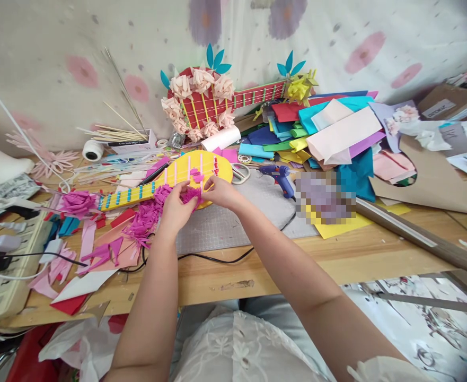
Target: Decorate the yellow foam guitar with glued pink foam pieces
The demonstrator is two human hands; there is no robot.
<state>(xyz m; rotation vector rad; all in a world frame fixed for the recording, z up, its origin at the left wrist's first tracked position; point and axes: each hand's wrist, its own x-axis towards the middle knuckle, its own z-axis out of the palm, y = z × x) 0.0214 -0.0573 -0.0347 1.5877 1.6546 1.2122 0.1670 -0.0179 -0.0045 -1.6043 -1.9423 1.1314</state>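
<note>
A yellow paper guitar (185, 170) with pink strings and blue frets lies flat on the wooden table (336, 254), its neck pointing left. My left hand (176, 206) and my right hand (220, 192) meet at the guitar's near edge. Both pinch a fringed magenta paper flower (191, 194) held against the guitar body. More magenta fringed strips (143, 223) trail to the left of my left hand.
A blue glue gun (280, 175) and scissors (240, 172) lie just right of the guitar on a grey cutting mat (225, 228). A red paper guitar (217, 101) leans on the wall. Stacked coloured paper (328, 132) fills the right; paper scraps and a power strip (2, 265) the left.
</note>
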